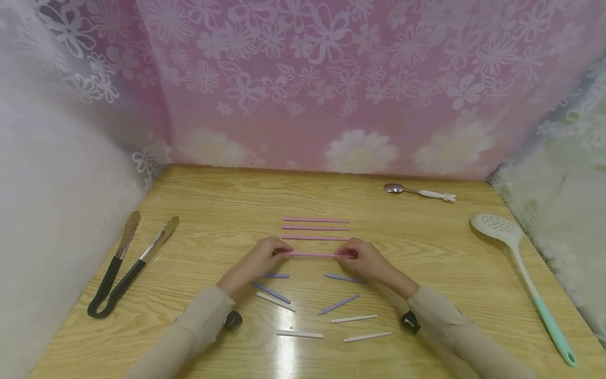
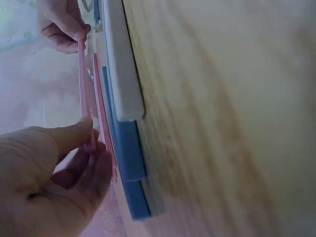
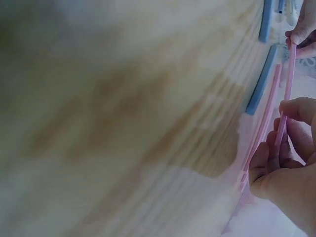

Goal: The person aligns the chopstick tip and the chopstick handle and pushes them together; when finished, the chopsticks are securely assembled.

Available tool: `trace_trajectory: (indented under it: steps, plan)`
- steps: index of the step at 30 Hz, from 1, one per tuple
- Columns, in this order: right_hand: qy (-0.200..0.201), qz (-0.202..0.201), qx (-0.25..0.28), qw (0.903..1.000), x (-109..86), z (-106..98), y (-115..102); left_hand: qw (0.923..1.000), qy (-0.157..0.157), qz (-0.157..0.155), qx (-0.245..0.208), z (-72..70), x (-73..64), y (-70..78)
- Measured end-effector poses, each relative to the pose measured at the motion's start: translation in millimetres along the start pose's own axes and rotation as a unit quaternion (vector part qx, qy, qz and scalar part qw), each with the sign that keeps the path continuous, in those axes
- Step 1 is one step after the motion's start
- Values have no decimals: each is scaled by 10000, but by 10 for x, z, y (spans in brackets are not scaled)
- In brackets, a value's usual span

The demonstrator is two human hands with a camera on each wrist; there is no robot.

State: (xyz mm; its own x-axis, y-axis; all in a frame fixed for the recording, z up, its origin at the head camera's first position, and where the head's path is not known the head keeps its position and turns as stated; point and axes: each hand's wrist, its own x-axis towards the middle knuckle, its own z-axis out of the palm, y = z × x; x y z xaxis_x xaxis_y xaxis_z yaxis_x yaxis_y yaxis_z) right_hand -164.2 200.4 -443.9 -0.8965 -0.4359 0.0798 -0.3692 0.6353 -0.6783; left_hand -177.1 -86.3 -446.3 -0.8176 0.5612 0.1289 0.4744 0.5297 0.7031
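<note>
Downward head view; wrists' (close) share pink stick (image 2: 83,81).

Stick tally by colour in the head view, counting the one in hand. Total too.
Pink sticks: 4, one of them held by the left hand and right hand
Blue sticks: 4
White sticks: 4
Total visible: 12

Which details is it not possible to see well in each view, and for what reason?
- Held pink stick: left end, head view, hidden by the left hand's fingers.
- Spoon: handle tip's exact shape, head view, too small.
- Table: grain detail, left wrist view, blurred.
- Left hand: back part, right wrist view, cut off by the right edge.
</note>
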Motion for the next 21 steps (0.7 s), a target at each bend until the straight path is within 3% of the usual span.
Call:
trace_trajectory:
  steps: [7,21]
  plan:
    - [-2,130,58,9999,151,23,110,9993,33,-354,143,-20,92,-55]
    - [147,430,-126,9989,233,31,140,9980,-10,-576,247,5,190,-62]
